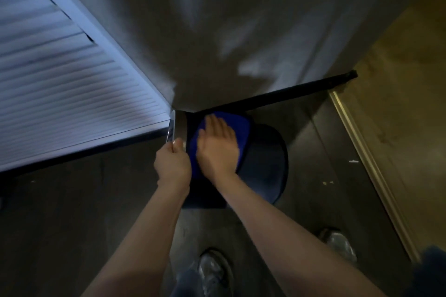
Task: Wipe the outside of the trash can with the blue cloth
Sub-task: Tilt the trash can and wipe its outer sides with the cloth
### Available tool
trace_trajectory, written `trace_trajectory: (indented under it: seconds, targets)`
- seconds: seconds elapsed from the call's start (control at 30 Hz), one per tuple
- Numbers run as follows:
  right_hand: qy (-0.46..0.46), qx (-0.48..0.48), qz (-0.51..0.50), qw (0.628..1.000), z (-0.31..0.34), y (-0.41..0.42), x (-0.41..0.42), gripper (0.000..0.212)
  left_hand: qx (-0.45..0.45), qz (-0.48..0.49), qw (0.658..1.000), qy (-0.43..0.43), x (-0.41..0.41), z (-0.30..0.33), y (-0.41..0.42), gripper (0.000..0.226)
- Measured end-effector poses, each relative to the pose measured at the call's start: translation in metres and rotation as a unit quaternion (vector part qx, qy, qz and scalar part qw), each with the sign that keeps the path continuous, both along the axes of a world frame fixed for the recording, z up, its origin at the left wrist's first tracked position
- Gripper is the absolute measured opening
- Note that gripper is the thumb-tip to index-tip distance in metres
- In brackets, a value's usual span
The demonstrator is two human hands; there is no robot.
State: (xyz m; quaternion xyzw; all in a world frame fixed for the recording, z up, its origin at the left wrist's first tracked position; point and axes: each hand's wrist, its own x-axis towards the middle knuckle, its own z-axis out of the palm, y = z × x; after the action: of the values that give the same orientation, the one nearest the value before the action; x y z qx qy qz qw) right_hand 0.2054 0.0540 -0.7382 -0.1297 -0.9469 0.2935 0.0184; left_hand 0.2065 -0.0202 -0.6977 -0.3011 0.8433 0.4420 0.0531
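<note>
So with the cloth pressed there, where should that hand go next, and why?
Probably slide the right hand and the blue cloth down and rightward over the dark round trash can. The cloth covers only the upper left part, the dark side lies bare, and the left hand grips the shiny metal rim, steadying it.

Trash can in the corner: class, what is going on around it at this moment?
A person stands over a dark trash can set in a corner beside a louvered door. The right hand lies flat, fingers straight, pressing a blue cloth against the can. The left hand grips a shiny metal part at the can's left edge; what that part is, the dim picture does not show. Both shoes are on the dark floor.
</note>
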Motion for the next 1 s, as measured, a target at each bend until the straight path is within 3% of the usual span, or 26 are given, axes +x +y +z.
trace_trajectory:
  seconds: [0.23,0.4,0.6,0.8,1.0]
  targets:
    - [0.021,0.027,0.263,0.964,-0.007,0.032,0.011,0.049,0.074,0.006,0.997,-0.021,0.007,-0.009,-0.029,0.034]
    - [-0.002,0.041,0.162,0.986,-0.030,0.078,0.030,0.046,0.069,-0.037,0.997,-0.018,0.008,-0.008,-0.040,0.039]
    - [-0.041,0.043,0.037,0.998,-0.040,0.068,0.026,0.046,0.071,-0.035,0.997,-0.010,0.003,-0.005,-0.036,0.041]
    - [-0.060,0.052,0.033,0.996,-0.031,0.036,0.010,0.047,0.063,0.012,0.998,-0.016,0.005,-0.014,-0.042,0.041]
    - [0.002,0.044,0.145,0.988,-0.005,-0.028,0.016,0.054,0.057,-0.008,0.998,-0.025,0.010,-0.012,-0.042,0.038]
